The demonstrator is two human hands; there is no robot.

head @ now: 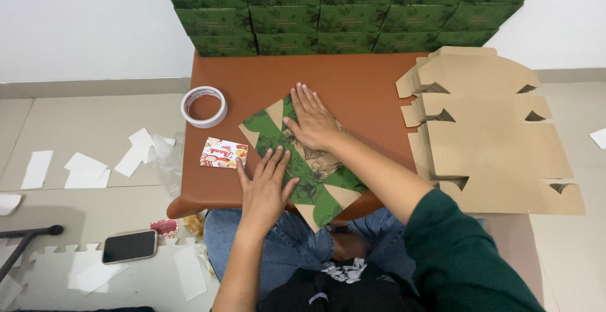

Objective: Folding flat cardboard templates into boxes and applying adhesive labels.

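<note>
Both hands press flat, fingers spread, gripping nothing, on the green leaf-printed flat cardboard box blank [303, 160] at frame centre: left hand [266, 186] lower-left, right hand [312, 119] upper; its long axis runs diagonally.

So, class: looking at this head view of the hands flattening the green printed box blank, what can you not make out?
- Head view: the part of the green printed box blank under the left hand and right hand is hidden by them.
- The stack of brown cardboard blanks: how many sheets it holds is too fine to tell.
- The stacked green boxes: cut off by the top edge.
- The phone: screen dark, nothing shown.
</note>
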